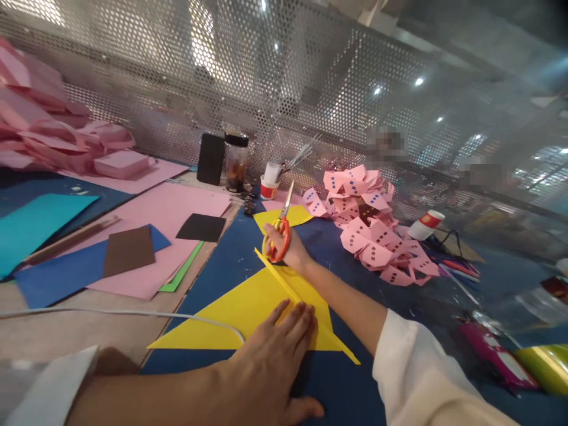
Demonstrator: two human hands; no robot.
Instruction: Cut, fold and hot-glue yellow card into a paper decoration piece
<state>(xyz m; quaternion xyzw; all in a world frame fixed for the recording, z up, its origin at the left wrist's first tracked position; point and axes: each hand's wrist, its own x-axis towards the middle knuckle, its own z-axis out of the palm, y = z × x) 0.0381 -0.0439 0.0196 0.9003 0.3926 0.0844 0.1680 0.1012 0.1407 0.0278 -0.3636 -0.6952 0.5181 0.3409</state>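
My left hand [279, 355] lies palm down, fingers stretched, over the lower part of a yellow paper sheet [222, 319]. A narrow yellow paper strip [280, 279] runs slantwise across that sheet, and my fingertips touch it near its lower end. Beyond the sheet, my right hand [290, 251] is closed around the red and yellow handles of a pair of scissors [288, 201]. The blades point up and away from me. Just behind them lies another yellow paper piece [304, 215]. A white cable [208, 319] crosses the sheet and reaches my left hand.
Pink folded papers with printed squares [364, 219] pile up at right. Pink sheets [146, 219], a brown card [128, 251] and a black card [202, 227] lie left. A paper cup [268, 188], a jar [236, 160] and a phone-like black slab [210, 158] stand by the perforated metal screen [177, 77].
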